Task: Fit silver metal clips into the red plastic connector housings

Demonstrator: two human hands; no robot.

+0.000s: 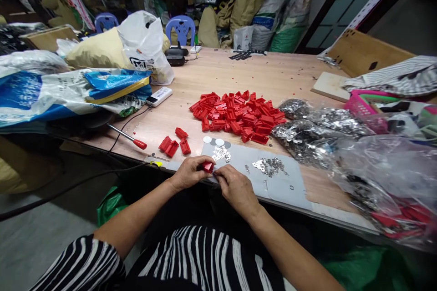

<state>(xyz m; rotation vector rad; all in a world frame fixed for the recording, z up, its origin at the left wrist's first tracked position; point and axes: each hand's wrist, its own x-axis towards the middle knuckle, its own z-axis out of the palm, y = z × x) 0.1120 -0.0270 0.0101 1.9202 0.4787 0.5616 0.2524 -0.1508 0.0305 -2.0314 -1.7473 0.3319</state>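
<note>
Casing [208,168] is gripped by the left hand [191,171] at the near-left edge of the gray mat [287,185]; the right hand [238,188] pinches beside it, contents hidden, apparently fitting something, needing steady alignment.

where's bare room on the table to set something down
The tabletop is mostly bare between the heap of red pieces and black strips, and between that heap and the white device. Crowded: metal-filled bags right, sacks left.
</note>
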